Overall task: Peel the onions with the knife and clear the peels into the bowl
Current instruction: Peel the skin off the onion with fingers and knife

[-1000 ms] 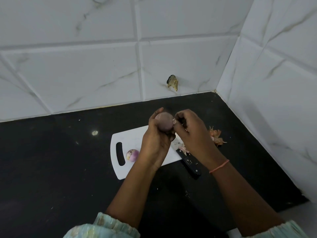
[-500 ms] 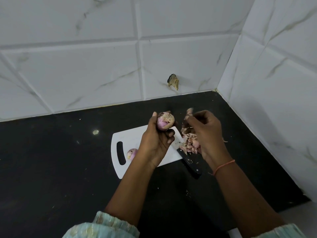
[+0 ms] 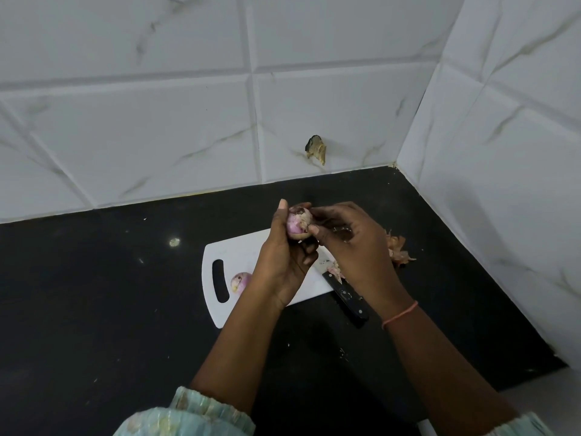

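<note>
My left hand (image 3: 283, 259) grips a small pink onion (image 3: 297, 222) and holds it up above the white cutting board (image 3: 239, 253). My right hand (image 3: 349, 243) pinches loose skin on the onion's right side with thumb and fingertips. A second, peeled onion (image 3: 240, 282) lies on the board beside its handle slot. The black-handled knife (image 3: 347, 297) lies on the board's right edge, its blade mostly hidden under my right hand. A heap of dry peels (image 3: 399, 251) sits on the counter right of my right hand. No bowl is in view.
The black counter (image 3: 110, 294) meets white tiled walls at the back and at the right, forming a corner. A chipped spot (image 3: 316, 149) marks the back wall. Small peel scraps (image 3: 333, 265) lie by the knife.
My right hand pulled a strip of peel away to the right, dropped it on the heap, and has come back to the onion. The left hand turned the onion slightly.
</note>
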{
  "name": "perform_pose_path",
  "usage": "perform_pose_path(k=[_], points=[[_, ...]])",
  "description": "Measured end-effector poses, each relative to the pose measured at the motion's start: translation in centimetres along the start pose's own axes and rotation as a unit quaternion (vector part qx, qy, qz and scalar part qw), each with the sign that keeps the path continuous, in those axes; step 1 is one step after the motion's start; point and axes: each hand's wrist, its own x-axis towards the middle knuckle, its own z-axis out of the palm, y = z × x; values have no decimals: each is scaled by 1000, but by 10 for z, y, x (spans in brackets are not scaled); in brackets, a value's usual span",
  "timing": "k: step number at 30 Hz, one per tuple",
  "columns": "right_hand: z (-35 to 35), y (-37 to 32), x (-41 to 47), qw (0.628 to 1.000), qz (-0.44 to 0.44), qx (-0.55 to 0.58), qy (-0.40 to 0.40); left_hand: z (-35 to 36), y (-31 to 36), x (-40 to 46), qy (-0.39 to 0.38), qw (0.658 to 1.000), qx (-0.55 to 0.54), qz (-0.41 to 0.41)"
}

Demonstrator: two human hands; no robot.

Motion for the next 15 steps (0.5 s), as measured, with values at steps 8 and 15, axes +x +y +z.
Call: perform_pose_path(k=[8, 15], points=[[5, 2, -1, 999, -18, -19, 23, -3, -1, 1, -10, 999, -25, -30], [13, 10, -4, 990, -73, -122, 8, -3, -1, -1, -13, 999, -12, -48]])
